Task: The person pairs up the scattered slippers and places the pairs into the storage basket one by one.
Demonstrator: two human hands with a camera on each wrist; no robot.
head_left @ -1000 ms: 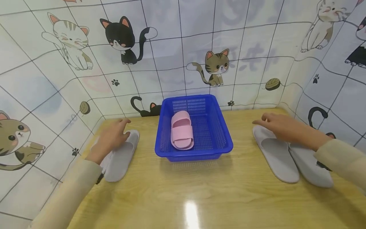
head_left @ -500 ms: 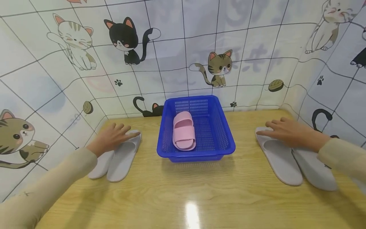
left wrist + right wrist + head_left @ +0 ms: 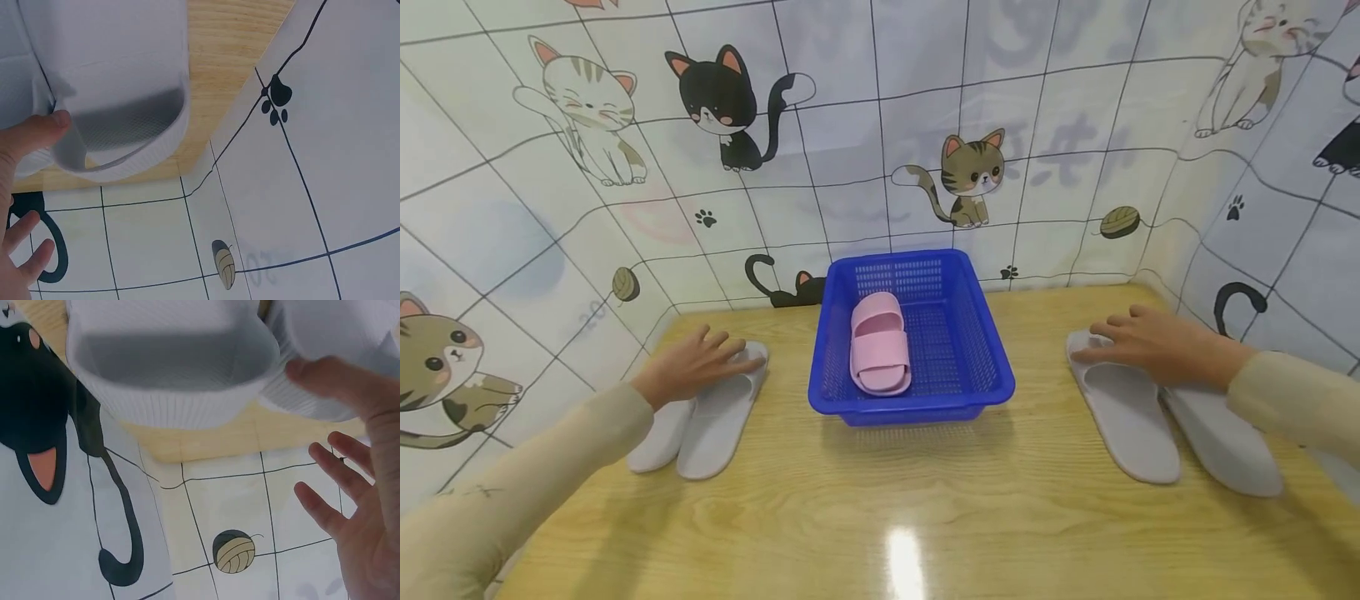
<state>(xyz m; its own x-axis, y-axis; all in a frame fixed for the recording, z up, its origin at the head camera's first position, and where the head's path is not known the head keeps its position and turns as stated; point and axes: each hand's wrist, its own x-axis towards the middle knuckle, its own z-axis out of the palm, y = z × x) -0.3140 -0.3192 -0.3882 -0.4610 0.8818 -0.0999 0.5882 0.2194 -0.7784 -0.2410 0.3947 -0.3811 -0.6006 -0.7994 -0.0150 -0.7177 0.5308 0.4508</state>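
Note:
On the left of the head view, my left hand [image 3: 692,367] is over the upper ends of two light grey slippers, with its fingers spread. Its thumb lies across the inner left slipper [image 3: 718,429] in that view, while the outer left slipper [image 3: 658,437] is partly hidden beneath the hand. At the right, my right hand [image 3: 1157,343] reaches over another grey pair, fingers loose and apart. Its thumb overlaps the strap of the inner right slipper [image 3: 1131,421]; the forearm covers part of the outer right slipper [image 3: 1225,442]. In both wrist views, nothing lies between thumb and fingers.
A blue plastic basket [image 3: 943,400] stands at the middle of the wooden table [image 3: 820,517]. Inside, on its left side, lies a pink slipper [image 3: 880,346]. Cat-printed walls [image 3: 850,192] enclose the table at the back and both sides.
My left hand has turned and spread its fingers, its forearm swinging lower, so the outer left slipper shows more. My right hand's fingers have spread. Slippers and basket stay in place.

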